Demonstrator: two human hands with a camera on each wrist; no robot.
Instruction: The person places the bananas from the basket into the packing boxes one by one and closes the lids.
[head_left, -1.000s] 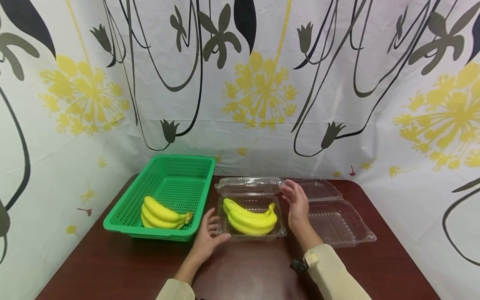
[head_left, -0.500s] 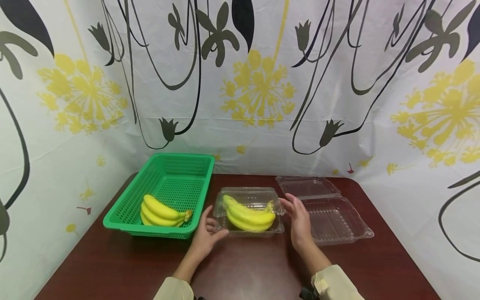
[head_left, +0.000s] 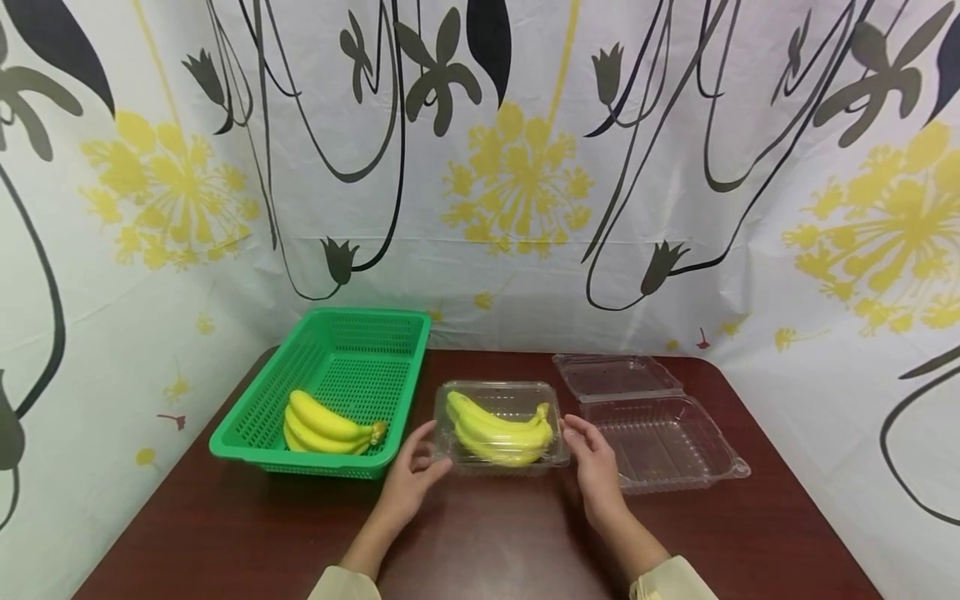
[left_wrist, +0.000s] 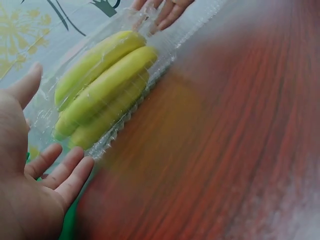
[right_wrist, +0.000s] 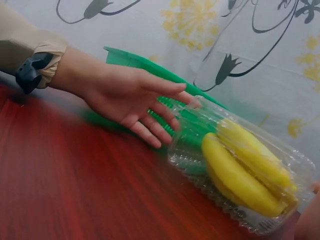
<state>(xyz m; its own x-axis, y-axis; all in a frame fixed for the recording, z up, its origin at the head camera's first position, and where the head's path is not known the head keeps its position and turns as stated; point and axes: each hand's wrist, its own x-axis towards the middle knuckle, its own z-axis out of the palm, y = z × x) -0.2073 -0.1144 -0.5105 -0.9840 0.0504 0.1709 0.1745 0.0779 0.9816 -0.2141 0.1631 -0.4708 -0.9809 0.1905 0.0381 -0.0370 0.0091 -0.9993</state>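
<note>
A clear plastic clamshell box (head_left: 502, 467) with a bunch of bananas (head_left: 495, 429) inside stands mid-table in the head view, its lid lying over the fruit. At its left end is my left hand (head_left: 408, 479), fingers and thumb spread beside the wall; the left wrist view shows the fingertips (left_wrist: 75, 175) loosely extended close to the plastic. My right hand (head_left: 600, 471) is at the opposite end, fingers relaxed against the box's side. Only a sliver of that right hand (right_wrist: 310, 215) enters the right wrist view. Whether the lid is latched cannot be seen.
Left of the box stands a green basket (head_left: 315, 312) holding another bunch of bananas (head_left: 330, 425). A second clear clamshell (head_left: 667, 442) lies open to the right. A patterned cloth (head_left: 525, 292) hangs behind the dark red table (head_left: 502, 542).
The lid has swung forward and down over the bananas. My right hand has come down from the raised lid to the box's right side. The left hand has barely moved.
</note>
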